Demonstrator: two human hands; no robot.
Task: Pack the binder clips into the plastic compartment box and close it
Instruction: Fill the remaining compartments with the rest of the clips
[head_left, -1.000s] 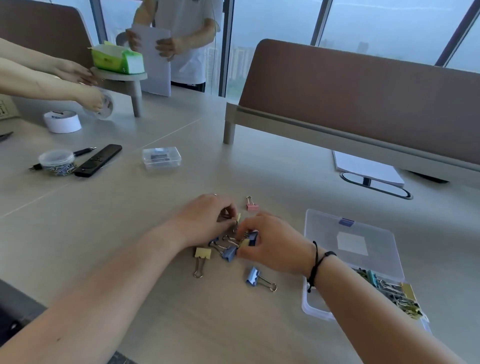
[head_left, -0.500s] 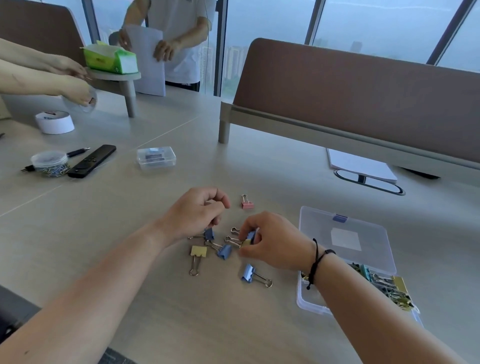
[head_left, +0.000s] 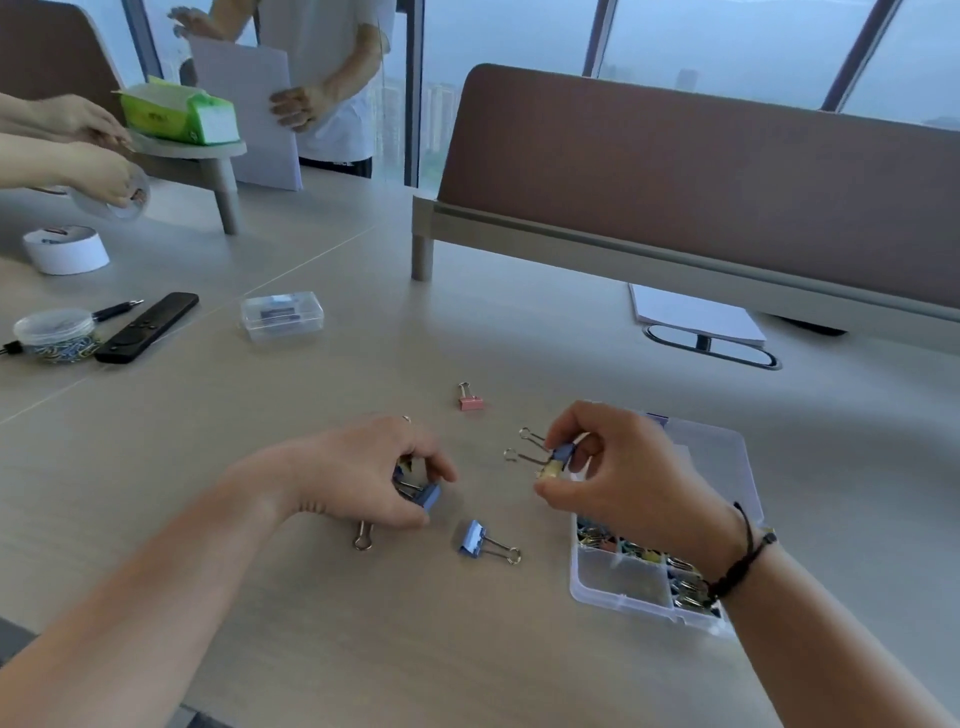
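My left hand (head_left: 363, 478) curls over binder clips on the table, gripping a blue clip (head_left: 429, 496); a wire handle (head_left: 362, 538) sticks out beneath it. My right hand (head_left: 618, 467) is lifted off the table and pinches a blue clip and a yellow clip (head_left: 556, 460) together, their handles pointing left. One blue clip (head_left: 475, 539) lies loose between my hands. A pink clip (head_left: 469, 401) lies farther back. The clear plastic compartment box (head_left: 618, 582) stands open at the right, its lid (head_left: 727, 457) laid back, with several clips in its compartments.
At the left are a small closed clear box (head_left: 282, 314), a black remote (head_left: 148, 327), a tub of paper clips (head_left: 54, 335), a pen and a tape roll (head_left: 65, 249). Other people's hands work at far left and back. A brown desk divider (head_left: 701, 182) crosses the back.
My right hand has risen and moved right toward the box, carrying two clips. My left hand has closed over the clips on the table. The camera view has shifted slightly.
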